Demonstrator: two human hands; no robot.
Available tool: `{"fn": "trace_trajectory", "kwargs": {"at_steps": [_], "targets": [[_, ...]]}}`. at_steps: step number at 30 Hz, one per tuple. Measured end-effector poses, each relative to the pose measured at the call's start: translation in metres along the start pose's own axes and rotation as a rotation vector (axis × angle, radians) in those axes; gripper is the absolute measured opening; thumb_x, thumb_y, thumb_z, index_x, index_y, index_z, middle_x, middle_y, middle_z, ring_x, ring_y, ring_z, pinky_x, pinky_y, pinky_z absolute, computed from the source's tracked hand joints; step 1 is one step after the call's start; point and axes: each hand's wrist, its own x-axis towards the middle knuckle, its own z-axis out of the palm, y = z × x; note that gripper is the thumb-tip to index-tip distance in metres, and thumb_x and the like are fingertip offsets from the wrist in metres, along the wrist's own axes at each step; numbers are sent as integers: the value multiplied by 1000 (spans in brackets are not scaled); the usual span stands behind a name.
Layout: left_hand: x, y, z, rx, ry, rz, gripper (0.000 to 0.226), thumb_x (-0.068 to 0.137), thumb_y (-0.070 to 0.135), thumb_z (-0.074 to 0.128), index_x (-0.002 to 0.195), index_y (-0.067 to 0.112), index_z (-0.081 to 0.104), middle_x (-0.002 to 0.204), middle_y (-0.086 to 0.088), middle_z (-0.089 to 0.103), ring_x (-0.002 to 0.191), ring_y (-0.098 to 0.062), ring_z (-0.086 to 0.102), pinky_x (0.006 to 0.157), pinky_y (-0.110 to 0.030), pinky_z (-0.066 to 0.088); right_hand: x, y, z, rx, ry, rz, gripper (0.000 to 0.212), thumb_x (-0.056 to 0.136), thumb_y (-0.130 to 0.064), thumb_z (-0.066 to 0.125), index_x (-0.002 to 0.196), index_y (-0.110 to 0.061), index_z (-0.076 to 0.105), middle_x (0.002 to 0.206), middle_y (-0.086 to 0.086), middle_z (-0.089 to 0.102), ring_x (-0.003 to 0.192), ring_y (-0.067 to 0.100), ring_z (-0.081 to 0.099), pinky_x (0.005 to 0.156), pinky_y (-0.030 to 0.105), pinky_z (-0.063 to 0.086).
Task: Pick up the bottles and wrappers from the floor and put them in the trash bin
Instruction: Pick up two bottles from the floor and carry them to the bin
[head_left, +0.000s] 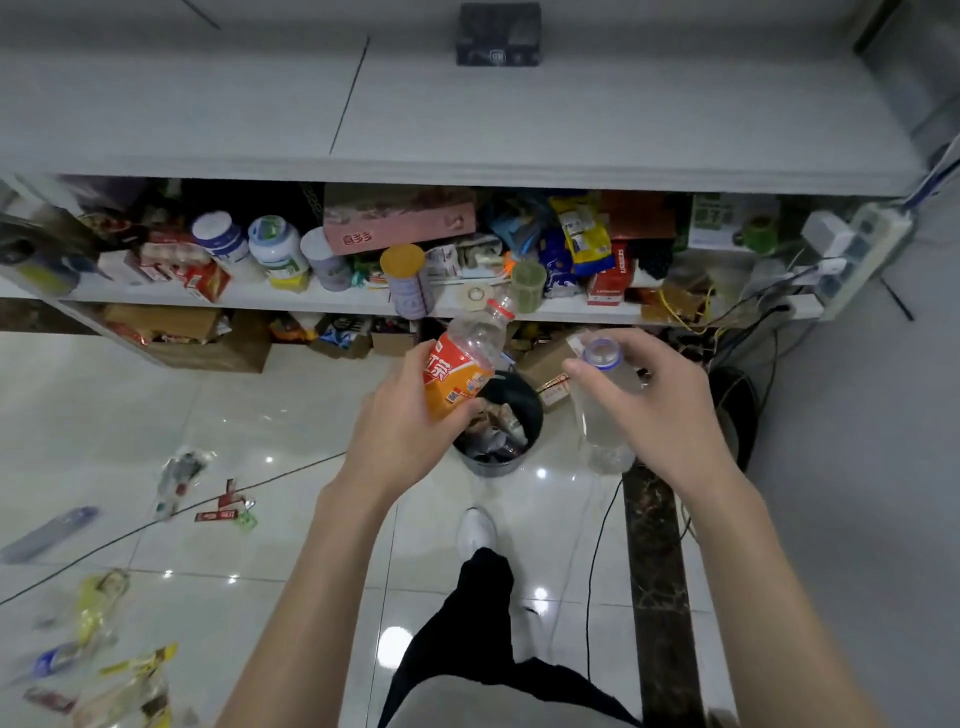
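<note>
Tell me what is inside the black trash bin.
Crumpled wrappers lie in the trash bin. The left hand and its bottle cover part of the opening; deeper contents are hidden.

Glossy pale floor tiles (130, 415) spread from 6 to 9 o'clock, dotted with bright light reflections (396, 644). A white desk (571, 119) spans 12 o'clock with a cluttered white shelf (322, 300) under it. A dark marbled strip (660, 571) in the floor runs toward 5 o'clock.

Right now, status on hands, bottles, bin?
Left hand grips orange-label bottle, right hand grips clear bottle, both by trash bin. Bin part full. Wrappers on floor, left.
</note>
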Motion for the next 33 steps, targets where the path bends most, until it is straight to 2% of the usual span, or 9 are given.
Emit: {"fn": "trace_trajectory", "kwargs": {"at_steps": [3,6,9,13,18,22,26,33], "targets": [[34,-12,8,9,-15,-32,83,80,57,73,147,33,30,137,6,53,119,-16,55,98,-46,50,34,9,19,-20,-12,17,24,86,-44,75,107,-32,71,107,-17,70,106,1,62,101,39,48],[65,-25,14,7,-18,-62,81,81,56,73,146,33,31,135,6,54,117,-16,55,98,-47,50,69,16,40,-9,-42,56,24,86,-42,76,107,-31,71,108,-18,69,107,0,61,102,37,48],[96,-39,21,15,-36,-100,81,81,56,73,146,32,31,136,5,54,119,-17,55,99,-47,50,97,28,62,12,-57,71,23,87,-41,75,107,-30,71,109,-15,69,107,1,60,99,32,47],[131,-56,36,23,-56,-142,82,82,54,73,148,29,32,138,3,54,120,-18,55,100,-48,49,125,51,84,13,-78,97,21,88,-41,74,105,-30,70,107,-13,69,105,1,60,91,18,44],[164,-73,67,-4,-87,-185,82,82,54,73,148,28,32,137,2,54,119,-19,55,101,-49,48,154,88,105,35,-90,158,24,88,-46,72,106,-31,70,109,-14,69,108,4,60,97,30,47],[184,-91,103,-29,-89,-227,81,82,52,73,147,24,35,135,-1,55,117,-21,56,100,-49,49,178,117,124,80,-88,195,23,87,-44,73,105,-29,71,105,-13,70,105,4,62,95,32,49],[200,-118,155,-59,-95,-294,80,80,51,74,145,22,38,132,-1,58,116,-22,58,99,-49,48,198,159,150,107,-126,215,20,87,-42,74,103,-31,70,101,-17,70,101,1,62,93,27,49],[243,-178,257,-35,-86,-345,79,82,48,75,145,20,38,131,-4,59,116,-25,58,98,-49,47,213,256,213,138,-120,234,27,86,-44,75,106,-26,71,101,-12,72,100,6,66,93,37,53]]}}
